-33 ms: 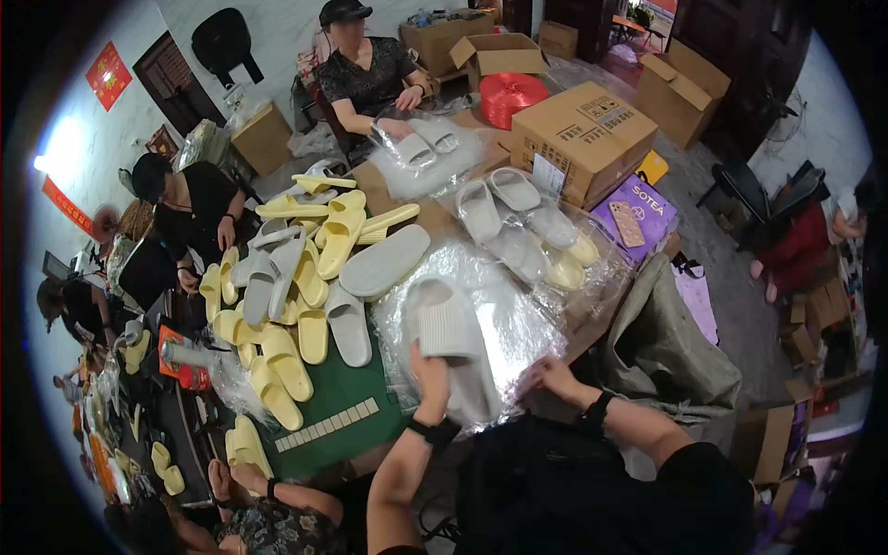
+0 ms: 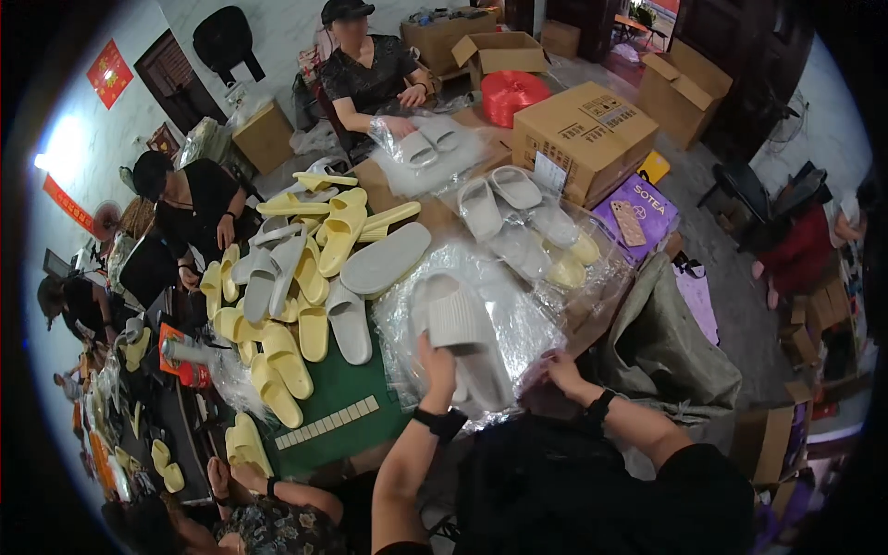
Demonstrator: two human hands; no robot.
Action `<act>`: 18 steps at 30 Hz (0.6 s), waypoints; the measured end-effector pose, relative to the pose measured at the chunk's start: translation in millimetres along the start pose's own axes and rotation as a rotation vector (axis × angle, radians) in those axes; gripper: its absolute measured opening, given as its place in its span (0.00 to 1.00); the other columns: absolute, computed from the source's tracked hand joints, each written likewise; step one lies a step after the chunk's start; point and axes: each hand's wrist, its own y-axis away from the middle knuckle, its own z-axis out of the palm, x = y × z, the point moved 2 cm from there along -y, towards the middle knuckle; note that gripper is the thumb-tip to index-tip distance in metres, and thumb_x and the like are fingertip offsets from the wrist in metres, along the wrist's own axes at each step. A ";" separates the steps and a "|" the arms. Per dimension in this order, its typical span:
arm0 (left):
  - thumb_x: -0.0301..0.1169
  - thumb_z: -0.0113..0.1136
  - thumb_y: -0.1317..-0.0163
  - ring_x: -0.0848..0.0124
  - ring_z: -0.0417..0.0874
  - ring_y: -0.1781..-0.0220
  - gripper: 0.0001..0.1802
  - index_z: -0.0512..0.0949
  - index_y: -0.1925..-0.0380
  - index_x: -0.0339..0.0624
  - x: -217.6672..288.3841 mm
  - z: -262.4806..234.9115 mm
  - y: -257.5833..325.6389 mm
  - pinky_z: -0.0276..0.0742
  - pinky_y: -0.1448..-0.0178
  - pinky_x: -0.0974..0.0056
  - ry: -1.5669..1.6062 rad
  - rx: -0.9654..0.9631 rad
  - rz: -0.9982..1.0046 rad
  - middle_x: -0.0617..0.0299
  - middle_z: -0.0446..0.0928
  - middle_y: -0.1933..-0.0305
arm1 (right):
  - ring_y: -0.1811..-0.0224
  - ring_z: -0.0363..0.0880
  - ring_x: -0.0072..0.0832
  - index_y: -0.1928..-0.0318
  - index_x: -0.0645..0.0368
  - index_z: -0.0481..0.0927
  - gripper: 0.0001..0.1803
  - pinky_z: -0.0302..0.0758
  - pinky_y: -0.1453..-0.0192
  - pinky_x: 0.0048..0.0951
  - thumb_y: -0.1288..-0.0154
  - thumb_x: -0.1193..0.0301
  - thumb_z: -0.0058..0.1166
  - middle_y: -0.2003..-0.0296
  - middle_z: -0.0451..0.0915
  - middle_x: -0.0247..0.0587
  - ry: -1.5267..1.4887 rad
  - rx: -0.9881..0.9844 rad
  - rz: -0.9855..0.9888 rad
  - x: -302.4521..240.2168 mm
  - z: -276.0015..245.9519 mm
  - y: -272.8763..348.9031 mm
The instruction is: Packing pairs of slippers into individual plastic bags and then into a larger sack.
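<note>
My left hand (image 2: 437, 365) is closed round the side of a pair of grey slippers (image 2: 444, 313) with a ribbed strap. The slippers lie over clear plastic bags (image 2: 518, 319) at the table's front edge. To the right, my right hand (image 2: 561, 372) pinches the edge of the plastic, its fingertips partly lost in glare. Left of the bags are a loose grey slipper (image 2: 348, 322) and a large upturned grey slipper (image 2: 386, 259). Beyond the bags, more grey slippers (image 2: 514, 188) and pale yellow ones rest in clear plastic.
Yellow and grey slippers (image 2: 288, 359) are heaped at left on a green mat (image 2: 342, 407). A cardboard box (image 2: 585, 139), red twine roll (image 2: 513, 97) and purple package with a phone (image 2: 627, 222) stand at right. Across the table a co-worker (image 2: 370, 79) handles bagged slippers; others sit left.
My left hand and the grey slippers have shifted slightly to the right. My right hand stays at the plastic's edge. The co-worker's hand across the table has moved a little.
</note>
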 end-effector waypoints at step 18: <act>0.33 0.51 0.44 0.41 0.50 0.32 0.32 0.58 0.36 0.54 -65.7 -9.3 135.6 0.48 0.33 0.45 -1.255 -0.539 0.472 0.32 0.51 0.35 | 0.47 0.63 0.53 0.51 0.40 0.78 0.21 0.63 0.43 0.45 0.50 0.60 0.54 0.53 0.67 0.63 0.816 -0.317 -0.475 -58.1 109.7 -75.0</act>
